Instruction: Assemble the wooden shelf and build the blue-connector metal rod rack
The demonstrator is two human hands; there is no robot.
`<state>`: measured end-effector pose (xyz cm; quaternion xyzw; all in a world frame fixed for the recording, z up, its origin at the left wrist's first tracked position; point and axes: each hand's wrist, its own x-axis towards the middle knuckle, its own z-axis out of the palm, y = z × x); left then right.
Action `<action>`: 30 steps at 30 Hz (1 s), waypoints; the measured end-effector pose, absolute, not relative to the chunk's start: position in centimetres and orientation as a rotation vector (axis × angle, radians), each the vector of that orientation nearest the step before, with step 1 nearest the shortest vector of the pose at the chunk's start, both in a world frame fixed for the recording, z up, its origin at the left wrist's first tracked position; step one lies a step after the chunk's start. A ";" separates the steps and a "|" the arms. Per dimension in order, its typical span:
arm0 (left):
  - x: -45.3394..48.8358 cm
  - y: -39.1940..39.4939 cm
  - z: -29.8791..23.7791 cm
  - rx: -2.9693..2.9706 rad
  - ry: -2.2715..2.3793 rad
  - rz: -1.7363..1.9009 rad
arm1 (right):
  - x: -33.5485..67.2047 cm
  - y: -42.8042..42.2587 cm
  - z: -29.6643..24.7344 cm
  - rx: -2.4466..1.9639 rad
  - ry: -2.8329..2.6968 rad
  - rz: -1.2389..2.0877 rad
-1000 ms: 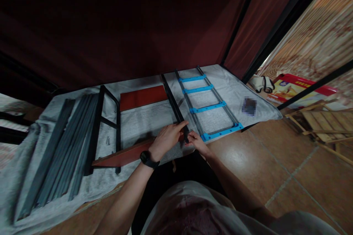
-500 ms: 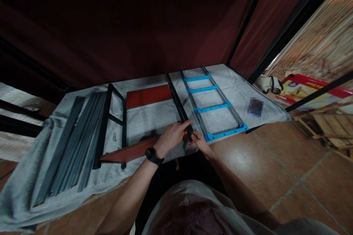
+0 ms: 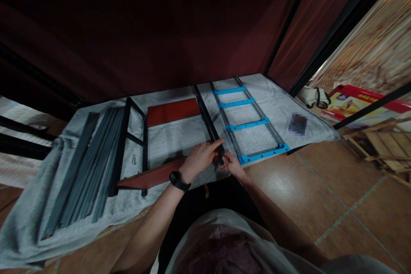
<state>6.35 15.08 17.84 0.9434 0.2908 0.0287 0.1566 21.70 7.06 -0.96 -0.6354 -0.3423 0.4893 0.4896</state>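
My left hand [image 3: 199, 156], with a dark band on its wrist, closes over the near end of a black metal side frame [image 3: 208, 117], where the near red-brown board [image 3: 150, 174] meets it. Fingertips of my right hand [image 3: 233, 166] pinch together at the frame's outer side; whatever small piece they hold is hidden. At its left end the same board meets another black side frame [image 3: 119, 154]. Between the two frames, farther back, lies a second red-brown board [image 3: 173, 112].
Several grey metal bars [image 3: 93, 167] lie at the left on a grey cloth [image 3: 173, 141]. Loose screws [image 3: 134, 159] rest inside the left frame. Right of my hands is a blue-runged ladder-like rack [image 3: 250, 125]. A wooden folding piece [image 3: 385, 150] stands on the tiled floor [image 3: 308, 197].
Both hands keep their places at the frame's near end. My right fingers have shifted only slightly; the boards and frames lie as before.
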 end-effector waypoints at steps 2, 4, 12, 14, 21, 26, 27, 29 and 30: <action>6.4 15.0 17.8 2.696 0.825 0.077 | 21.7 7.1 -0.9 -1.574 -0.855 1.182; 6.4 15.0 17.8 2.688 0.826 0.081 | 21.6 7.1 -0.6 -1.635 -0.899 1.158; 6.3 15.3 17.6 2.672 0.828 0.095 | 21.7 7.2 0.5 -1.776 -1.021 1.123; 6.4 15.2 17.6 2.672 0.828 0.093 | 21.7 7.2 0.4 -1.705 -0.942 1.167; 6.3 15.0 17.8 2.672 0.825 0.088 | 21.8 6.9 0.0 -1.597 -0.926 1.178; 6.4 15.0 17.6 2.680 0.845 0.075 | 21.9 7.3 1.0 -1.871 -1.144 1.057; 6.4 15.0 17.6 2.679 0.849 0.071 | 21.9 7.4 1.2 -1.908 -1.167 1.026; 6.4 15.0 17.5 2.672 0.849 0.063 | 21.9 7.5 1.3 -1.932 -1.181 1.000; 6.4 15.0 17.5 2.669 0.846 0.061 | 21.9 7.4 1.3 -1.921 -1.179 1.011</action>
